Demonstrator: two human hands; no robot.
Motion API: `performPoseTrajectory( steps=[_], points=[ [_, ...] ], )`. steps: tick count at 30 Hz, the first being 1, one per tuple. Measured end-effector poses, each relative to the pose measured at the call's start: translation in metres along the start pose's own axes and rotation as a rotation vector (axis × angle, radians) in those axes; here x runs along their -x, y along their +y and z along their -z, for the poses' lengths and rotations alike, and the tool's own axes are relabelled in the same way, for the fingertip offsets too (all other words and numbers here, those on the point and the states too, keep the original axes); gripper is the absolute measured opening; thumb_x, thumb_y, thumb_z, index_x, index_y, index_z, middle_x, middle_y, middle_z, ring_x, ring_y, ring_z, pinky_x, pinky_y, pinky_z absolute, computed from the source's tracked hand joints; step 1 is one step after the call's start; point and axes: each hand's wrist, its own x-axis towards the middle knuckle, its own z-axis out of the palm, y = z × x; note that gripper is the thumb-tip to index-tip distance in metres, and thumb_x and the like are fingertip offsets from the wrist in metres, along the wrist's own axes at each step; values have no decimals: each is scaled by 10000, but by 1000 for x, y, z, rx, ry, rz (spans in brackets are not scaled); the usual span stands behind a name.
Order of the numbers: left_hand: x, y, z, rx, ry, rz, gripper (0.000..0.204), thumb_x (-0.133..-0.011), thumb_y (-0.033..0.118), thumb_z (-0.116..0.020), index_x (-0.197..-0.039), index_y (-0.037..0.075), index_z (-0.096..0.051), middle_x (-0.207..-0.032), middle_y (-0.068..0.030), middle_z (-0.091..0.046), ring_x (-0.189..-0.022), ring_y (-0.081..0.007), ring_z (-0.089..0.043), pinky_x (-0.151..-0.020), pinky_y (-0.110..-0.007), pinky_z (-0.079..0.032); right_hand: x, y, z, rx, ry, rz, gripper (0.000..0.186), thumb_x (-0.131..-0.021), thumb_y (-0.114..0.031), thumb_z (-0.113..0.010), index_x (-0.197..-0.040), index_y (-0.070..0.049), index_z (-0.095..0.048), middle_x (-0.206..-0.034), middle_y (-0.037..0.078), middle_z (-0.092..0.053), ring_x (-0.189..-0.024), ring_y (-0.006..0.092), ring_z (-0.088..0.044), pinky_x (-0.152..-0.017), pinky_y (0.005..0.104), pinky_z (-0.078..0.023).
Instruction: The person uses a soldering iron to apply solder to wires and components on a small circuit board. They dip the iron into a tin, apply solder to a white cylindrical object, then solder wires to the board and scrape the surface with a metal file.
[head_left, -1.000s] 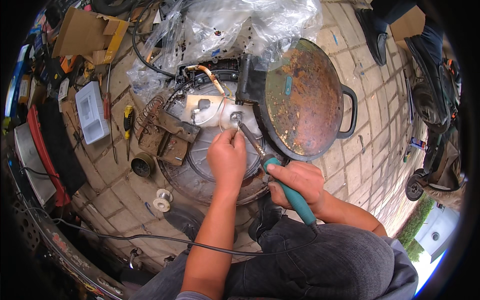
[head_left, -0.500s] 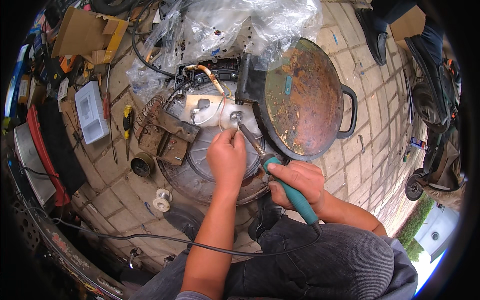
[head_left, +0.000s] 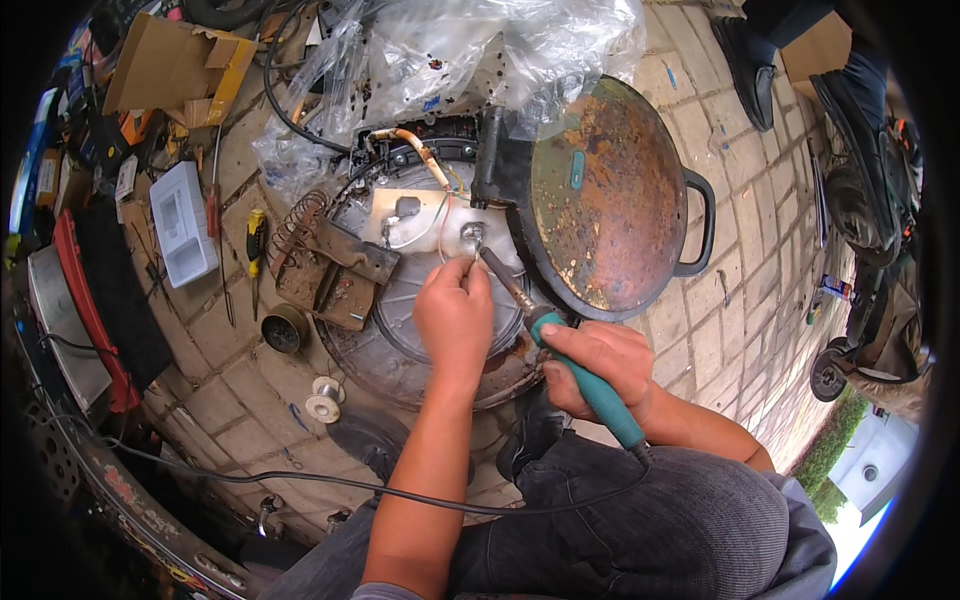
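Right hand (head_left: 605,365) gripping the teal handle of a soldering iron (head_left: 608,412), thumb along the top; iron slants up and left, its tip at or just beside a small metal fitting (head_left: 472,232) on white padding (head_left: 430,238). Cannot tell whether they touch. Left hand (head_left: 455,315): grip pinched closed next to the tip; anything between the fingertips too small to tell. All this over an upturned round griddle base (head_left: 355,365) on brick paving (head_left: 740,190), its rust-stained lid (head_left: 625,200) lying right, loop handle outward. Markings: teal oblong badge (head_left: 577,170) on the lid, no lettering legible; blue print (head_left: 432,103) on the clear plastic sheeting (head_left: 400,60), too small to read; printed blue-and-red packet (head_left: 836,288) far right, likewise. Left of the base: rusty iron stand (head_left: 345,250) with coil spring, yellow-and-black screwdriver (head_left: 257,245), white plastic tray (head_left: 185,225), solder spool (head_left: 324,400).
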Motion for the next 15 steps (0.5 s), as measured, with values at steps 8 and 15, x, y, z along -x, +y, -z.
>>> performPoseTrajectory(
  steps=[8, 15],
  points=[
    [0, 3, 1, -5, -3, 10, 209, -893, 130, -694, -975, -59, -726, -828, -176, -699, -699, -261, -664, -684, -367, -513, 1, 1, 0, -2, 14, 2, 501, -695, 20, -770, -1184, 47, -659, -666, 77, -600, -527, 211, -586, -493, 332, -482],
    [0, 3, 1, 2, -6, 17, 208, -892, 130, -697, -971, -60, -726, -820, -170, -694, -688, -249, -656, -677, -365, -510, 1, 1, 0, 2, 16, 7, 507, -692, 21, -770, -1185, 47, -656, -659, 74, -591, -522, 208, -581, -489, 330, -477]
  ],
)
